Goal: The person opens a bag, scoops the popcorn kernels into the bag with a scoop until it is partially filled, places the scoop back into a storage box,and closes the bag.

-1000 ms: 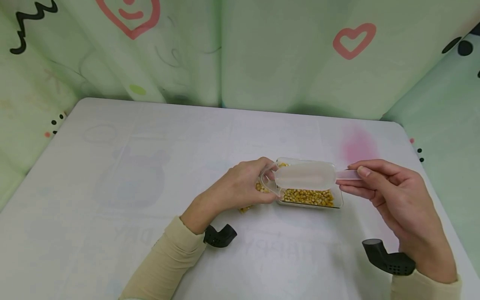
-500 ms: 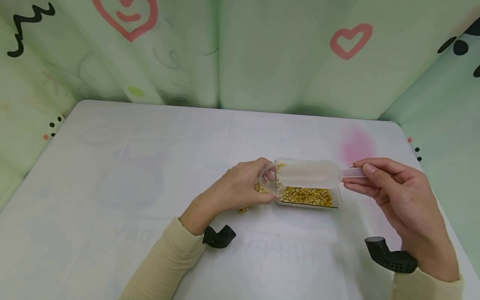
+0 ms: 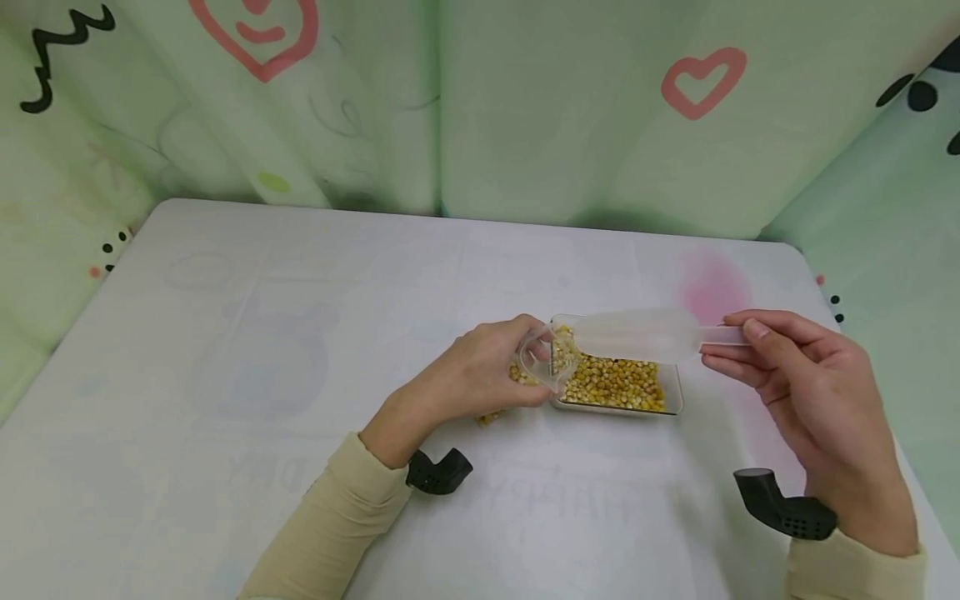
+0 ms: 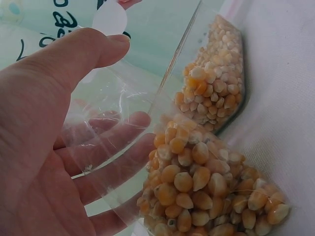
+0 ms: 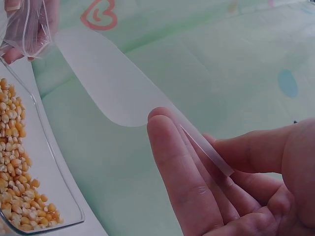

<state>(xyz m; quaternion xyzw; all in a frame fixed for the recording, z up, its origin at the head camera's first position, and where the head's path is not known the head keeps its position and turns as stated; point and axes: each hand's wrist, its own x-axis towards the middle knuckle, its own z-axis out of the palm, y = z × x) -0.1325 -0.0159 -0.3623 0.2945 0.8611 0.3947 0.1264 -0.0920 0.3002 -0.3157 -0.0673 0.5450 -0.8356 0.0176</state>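
Note:
A clear zip bag [image 4: 118,191] with corn kernels in its lower part is held at its mouth by my left hand [image 3: 476,367]. The bag's mouth gapes to the right, toward the scoop. My right hand [image 3: 825,392] pinches the short handle of a translucent white scoop [image 3: 637,333] between thumb and fingers. No kernels show on the scoop, which hangs level over the back part of a clear rectangular container [image 3: 675,400]. Corn kernels [image 3: 615,385] lie in that container, leaving its right end bare. The scoop's tip points at the bag's mouth.
The white table [image 3: 262,350] carries faint prints and a pink patch [image 3: 716,287] at the back right. Green curtains [image 3: 555,117] with red hearts hang behind and beside it. Black wrist cameras [image 3: 438,472] sit on both wrists.
My right hand has drawn the scoop to the right and slightly up, away from the bag's mouth. More kernels in the container now show. The left hand and bag have stayed put.

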